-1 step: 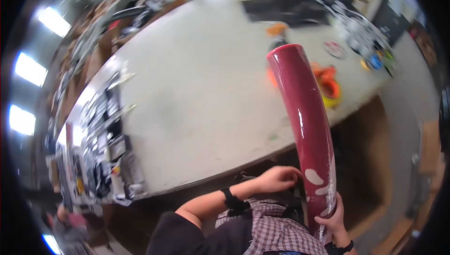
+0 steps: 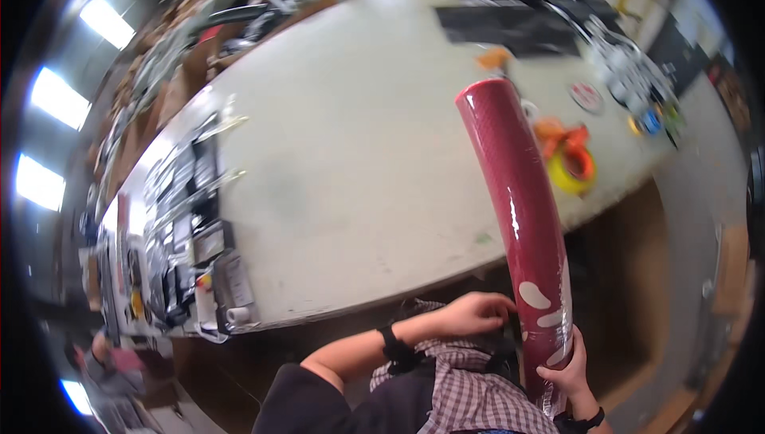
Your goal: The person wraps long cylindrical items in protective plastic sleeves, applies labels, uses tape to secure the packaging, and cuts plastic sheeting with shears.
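Note:
A long dark-red roll [image 2: 514, 187], wrapped in shiny clear film, stands tilted in front of me, its top end over the table. It looks like a rolled mat, with pale rounded patches near its lower end. Around that lower end my right hand [image 2: 564, 366] is closed, the thumb lying across the front. Close against the roll's left side is my left hand [image 2: 478, 313], fingers curled inward and tips at the roll's edge. Whatever those fingers may pinch is hidden.
A large pale table [image 2: 351, 139] spreads ahead. Film-wrapped dark packages [image 2: 179, 211] line its left end. Behind the roll lie yellow and orange tape rolls [image 2: 572, 169], and farther back black sheets [image 2: 510, 31]. A person [image 2: 111, 370] is at the lower left.
The view has shifted slightly, so the table and its things sit a little lower and farther right. Both hands and the roll keep nearly the same pose.

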